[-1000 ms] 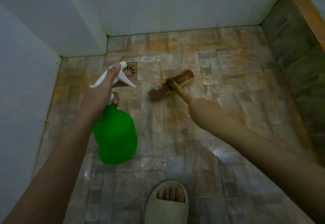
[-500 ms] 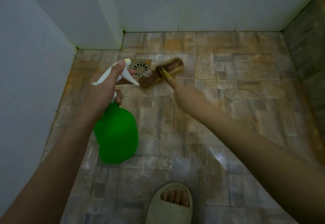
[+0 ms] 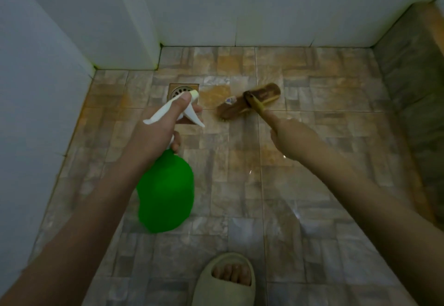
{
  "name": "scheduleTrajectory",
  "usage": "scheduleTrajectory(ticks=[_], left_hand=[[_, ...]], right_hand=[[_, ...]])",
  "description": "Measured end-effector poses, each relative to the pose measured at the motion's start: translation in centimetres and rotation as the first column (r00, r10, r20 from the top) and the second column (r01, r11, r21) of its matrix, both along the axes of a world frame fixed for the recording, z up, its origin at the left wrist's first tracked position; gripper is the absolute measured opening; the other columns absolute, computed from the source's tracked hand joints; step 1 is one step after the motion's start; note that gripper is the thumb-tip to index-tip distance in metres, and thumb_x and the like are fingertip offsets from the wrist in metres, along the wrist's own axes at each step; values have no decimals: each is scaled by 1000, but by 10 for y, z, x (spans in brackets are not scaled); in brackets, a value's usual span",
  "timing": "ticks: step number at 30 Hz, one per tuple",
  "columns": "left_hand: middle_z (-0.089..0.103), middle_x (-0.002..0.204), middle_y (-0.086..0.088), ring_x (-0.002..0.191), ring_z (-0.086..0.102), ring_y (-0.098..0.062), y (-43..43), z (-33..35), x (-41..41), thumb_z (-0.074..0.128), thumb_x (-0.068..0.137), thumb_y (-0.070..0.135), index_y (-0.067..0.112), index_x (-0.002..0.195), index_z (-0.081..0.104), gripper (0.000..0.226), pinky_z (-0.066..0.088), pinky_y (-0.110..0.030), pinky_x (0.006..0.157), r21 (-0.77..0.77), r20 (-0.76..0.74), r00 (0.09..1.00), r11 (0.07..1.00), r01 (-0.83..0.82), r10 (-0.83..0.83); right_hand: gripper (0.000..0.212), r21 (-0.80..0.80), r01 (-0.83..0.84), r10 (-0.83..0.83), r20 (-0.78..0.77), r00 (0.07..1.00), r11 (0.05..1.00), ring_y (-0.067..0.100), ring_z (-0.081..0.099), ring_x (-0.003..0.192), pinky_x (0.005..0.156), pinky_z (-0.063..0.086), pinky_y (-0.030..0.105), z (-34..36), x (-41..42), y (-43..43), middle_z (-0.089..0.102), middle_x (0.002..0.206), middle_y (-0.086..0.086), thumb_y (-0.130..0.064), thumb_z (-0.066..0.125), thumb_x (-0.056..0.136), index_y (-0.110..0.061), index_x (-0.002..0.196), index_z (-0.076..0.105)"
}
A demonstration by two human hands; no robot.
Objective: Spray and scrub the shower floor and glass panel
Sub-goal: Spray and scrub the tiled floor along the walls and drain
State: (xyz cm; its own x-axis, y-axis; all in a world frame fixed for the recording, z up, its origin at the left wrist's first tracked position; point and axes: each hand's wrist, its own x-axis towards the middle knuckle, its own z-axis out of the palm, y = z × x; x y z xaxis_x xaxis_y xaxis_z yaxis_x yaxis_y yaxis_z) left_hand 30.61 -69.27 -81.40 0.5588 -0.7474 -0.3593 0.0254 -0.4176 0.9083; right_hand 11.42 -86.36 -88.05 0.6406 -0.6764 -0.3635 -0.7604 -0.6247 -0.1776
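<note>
Glossy tiles (image 3: 240,197); L hand (image 3: 153,135) grips bulbous green bottle (image 3: 165,192), R hand (image 3: 293,137) maybe-wooden brush (image 3: 266,92).

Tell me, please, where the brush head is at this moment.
In the head view, the brush head sits on the tiled floor right of centre, just right of the drain, on the yellow handle the right hand holds.

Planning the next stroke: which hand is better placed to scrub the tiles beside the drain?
Right. The right hand holds the brush, its head on the floor just right of the drain. The left hand is busy gripping the spray bottle.
</note>
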Motion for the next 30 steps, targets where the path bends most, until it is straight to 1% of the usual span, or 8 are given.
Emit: scheduleTrajectory(ticks=[6, 12, 14, 17, 21, 24, 27, 30], left_hand=[[77, 113, 12, 38, 44, -13, -21, 4, -23, 53, 89, 68, 58, 83, 75, 25, 43, -26, 50, -20, -40, 994, 995, 102, -103], [78, 103, 18, 36, 43, -11, -37, 10, -43, 49, 101, 48, 46, 98, 70, 21, 43, -19, 43, -52, -3, 991, 990, 130, -131], [78, 103, 18, 38, 44, -13, -40, 12, -46, 50, 99, 49, 49, 94, 71, 21, 42, -19, 42, -71, -23, 991, 989, 131, -133], [78, 104, 16, 39, 45, -17, -44, 12, -49, 52, 83, 62, 56, 81, 75, 24, 43, -20, 42, -87, -34, 988, 985, 148, -152], [77, 103, 20, 35, 43, -11, -51, 11, -54, 52, 89, 59, 46, 98, 72, 25, 42, -19, 43, -59, -16, 989, 988, 145, -146], [76, 99, 25, 37, 45, -11, -54, 13, -59, 49, 83, 64, 46, 96, 72, 31, 43, -18, 45, -47, 8, 988, 987, 155, -155], [75, 94, 29, 35, 45, -11, -59, 13, -62, 50, 89, 59, 44, 98, 71, 28, 42, -17, 43, -42, 20, 989, 989, 144, -144], [75, 96, 29, 36, 44, -11, -65, 12, -67, 50, 96, 53, 45, 100, 70, 22, 42, -17, 43, -6, 1, 989, 989, 146, -146]], right_hand=[[90, -17, 38, -39, -61, 997, 999, 18, 53, 48, 48, 52, 36, 13, -79, 43, 53, 63, 2, -10, 39, 96, -55, 139, -26], [81, -42, 150, -151, -15, 988, 988, 17, 53, 52, 44, 41, 30, 6, -64, -30, 52, 66, 4, -7, 36, 98, -50, 147, -13], [80, -83, 108, -115, -86, 990, 991, 12, 48, 50, 40, 32, 22, 17, -98, -17, 53, 71, 0, -8, 35, 98, -50, 145, -15], [60, -70, 120, -133, -239, 962, 990, 17, 59, 66, 54, 43, 24, 32, -138, 20, 62, 87, 5, -14, 29, 102, -31, 154, 4], [79, -149, 159, -165, -31, 986, 976, 12, 50, 49, 41, 44, 27, 12, -108, -30, 55, 70, 1, -6, 37, 97, -46, 149, -8], [85, -180, 214, -217, 4, 976, 960, 13, 49, 50, 39, 36, 28, 2, -96, -65, 51, 66, 1, -4, 40, 94, -45, 150, -9], [85, -284, 90, -120, -90, 989, 955, 17, 53, 58, 51, 49, 32, 1, -138, -34, 55, 75, 3, -8, 44, 92, -40, 152, -7], [91, -213, 85, -117, -140, 983, 973, 19, 56, 71, 61, 50, 32, 5, -169, -1, 55, 88, 4, -13, 47, 94, -40, 148, -20]])
